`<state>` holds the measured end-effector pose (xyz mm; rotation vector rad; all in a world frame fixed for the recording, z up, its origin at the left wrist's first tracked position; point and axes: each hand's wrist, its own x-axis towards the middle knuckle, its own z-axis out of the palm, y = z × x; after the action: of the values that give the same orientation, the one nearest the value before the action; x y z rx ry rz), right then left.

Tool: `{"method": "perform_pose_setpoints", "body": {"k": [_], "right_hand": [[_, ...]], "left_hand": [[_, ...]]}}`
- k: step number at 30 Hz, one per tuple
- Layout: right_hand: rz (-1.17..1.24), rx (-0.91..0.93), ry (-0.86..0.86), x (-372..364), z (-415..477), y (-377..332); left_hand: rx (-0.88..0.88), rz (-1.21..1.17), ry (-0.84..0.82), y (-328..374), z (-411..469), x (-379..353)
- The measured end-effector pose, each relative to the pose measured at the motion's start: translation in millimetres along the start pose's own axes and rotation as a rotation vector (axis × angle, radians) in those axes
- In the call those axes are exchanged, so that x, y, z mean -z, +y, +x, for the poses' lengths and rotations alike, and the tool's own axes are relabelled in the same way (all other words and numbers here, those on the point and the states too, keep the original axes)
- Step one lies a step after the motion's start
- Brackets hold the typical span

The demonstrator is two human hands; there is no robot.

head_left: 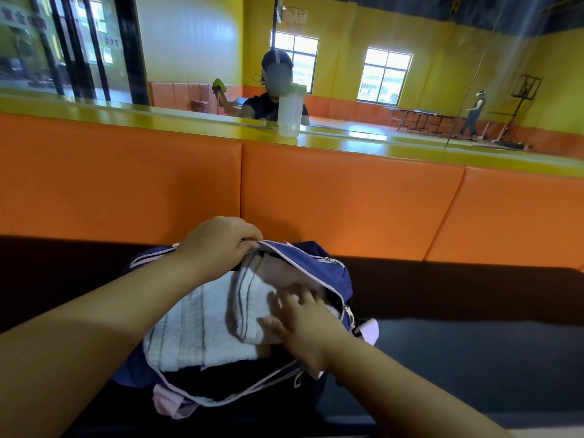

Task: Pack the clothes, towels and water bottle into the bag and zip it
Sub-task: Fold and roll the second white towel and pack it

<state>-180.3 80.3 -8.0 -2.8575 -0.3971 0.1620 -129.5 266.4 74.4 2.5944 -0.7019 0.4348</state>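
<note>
1. The left hand [218, 245], at the centre of the frame, has its fingers [247, 245] curled tight over the far edge of the bag [316, 263], pinching the pink-trimmed rim.
2. The right hand [305, 324], lower centre, is motion-blurred. Its fingers look spread and fairly straight, lying flat on the white towel [202, 327] and gripping nothing.
3. The towel lies folded in the bag's open mouth, with dark cloth [221, 374] under it at the near edge.
4. The navy bag is unzipped and sits on the dark seat [474, 343].
5. The orange padded backrest [347, 200] rises just behind the bag.
6. The water bottle [290, 115] stands upright on the yellow ledge [189, 121] in the upper middle, well apart from the bag.
7. A mirror [410, 42] fills the wall above the ledge.
</note>
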Motion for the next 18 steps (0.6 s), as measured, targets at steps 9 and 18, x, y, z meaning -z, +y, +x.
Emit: {"method": "perform_pose_setpoints", "body": {"k": [9, 18], "right_hand": [[-0.191, -0.073, -0.131, -18, -6, -3], [-0.171, 0.301, -0.019, 29, -42, 16]], "left_hand": [[-0.026, 0.0, -0.021, 3, -25, -5], [-0.06, 0.164, -0.184, -4, -76, -18]]}}
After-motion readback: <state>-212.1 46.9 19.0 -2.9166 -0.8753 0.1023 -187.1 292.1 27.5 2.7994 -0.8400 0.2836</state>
